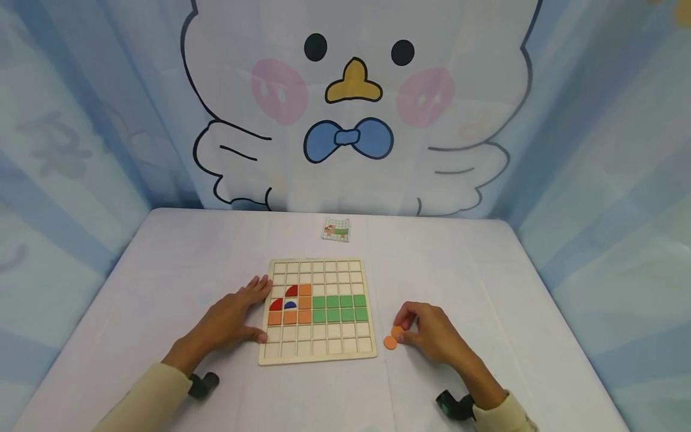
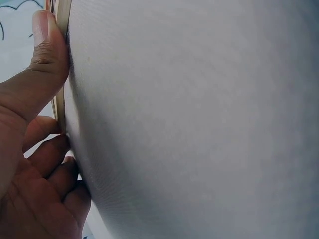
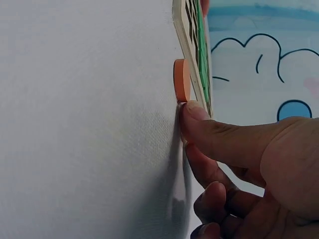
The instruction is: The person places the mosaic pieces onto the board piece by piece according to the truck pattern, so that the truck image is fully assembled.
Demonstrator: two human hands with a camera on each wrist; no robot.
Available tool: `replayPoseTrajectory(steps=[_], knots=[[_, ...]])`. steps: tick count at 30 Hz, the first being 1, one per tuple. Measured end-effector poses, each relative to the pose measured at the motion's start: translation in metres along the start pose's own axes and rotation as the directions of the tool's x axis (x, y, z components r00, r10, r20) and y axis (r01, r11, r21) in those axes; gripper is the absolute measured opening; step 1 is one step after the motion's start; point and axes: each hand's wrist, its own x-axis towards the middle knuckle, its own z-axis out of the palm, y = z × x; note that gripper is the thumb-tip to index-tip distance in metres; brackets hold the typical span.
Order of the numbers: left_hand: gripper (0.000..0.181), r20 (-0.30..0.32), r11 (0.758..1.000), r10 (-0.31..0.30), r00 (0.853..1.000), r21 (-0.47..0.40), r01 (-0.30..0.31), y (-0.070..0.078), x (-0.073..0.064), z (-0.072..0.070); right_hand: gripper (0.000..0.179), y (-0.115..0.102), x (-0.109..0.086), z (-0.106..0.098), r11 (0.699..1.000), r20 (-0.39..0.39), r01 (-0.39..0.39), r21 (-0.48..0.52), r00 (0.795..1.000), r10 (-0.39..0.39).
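A pale wooden grid board (image 1: pixel 335 346) lies in the middle of the table. Orange and green squares, red quarter-circle pieces and a blue half-circle piece fill part of its grid. My left hand (image 1: pixel 229 315) rests against the board's left edge, thumb and fingers spread along it. Right of the board, my right hand (image 1: pixel 434 336) pinches an orange disc (image 1: pixel 397 330) at the tabletop between thumb and fingers. A second orange disc (image 1: pixel 390 342) lies beside it, also visible past the thumb (image 3: pixel 219 137) in the right wrist view. That thumb hides the pinched disc there.
A small printed card (image 1: pixel 336 230) with a coloured grid picture lies behind the board. White cloth covers the table (image 1: pixel 442 258). A printed curtain (image 1: pixel 351 186) hangs along the back and both sides.
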Motion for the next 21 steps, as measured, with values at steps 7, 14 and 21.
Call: replayPoseTrajectory(steps=[7, 14, 21], knots=[[0.116, -0.002, 1.000, 0.006, 1.000, -0.001, -0.006, -0.001, 0.000, 0.000, 0.019, -0.006, 0.006, 0.001, 0.997, -0.050, 0.028, 0.068, 0.998, -0.025], [0.116, -0.002, 1.000, -0.001, 1.000, -0.005, 0.001, 0.000, 0.000, 0.000, 0.018, -0.029, 0.017, 0.012, 0.990, -0.042, 0.042, 0.136, 0.998, -0.037], [0.117, -0.002, 1.000, 0.000, 1.000, -0.008, 0.000, -0.001, 0.001, 0.000, 0.014, -0.055, 0.028, 0.029, 0.975, -0.025, 0.115, 0.193, 0.993, -0.112]])
